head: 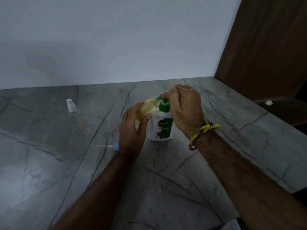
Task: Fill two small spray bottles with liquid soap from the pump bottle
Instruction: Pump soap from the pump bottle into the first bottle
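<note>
- Right hand (184, 108) curls over the green pump head (163, 99), hiding most of it.
- Left hand (132, 128) grips a tilted, clear, yellow-filled spray bottle (146, 109) — mouth blurred.

A grey veined stone counter (182, 188) meets a pale wall (116, 39) and a brown wooden panel (269, 47).

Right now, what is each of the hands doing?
Left hand: holds a small clear spray bottle of yellow liquid, tilted toward the spout.
Right hand: fingers curled over the green pump head of the white soap bottle.
</note>
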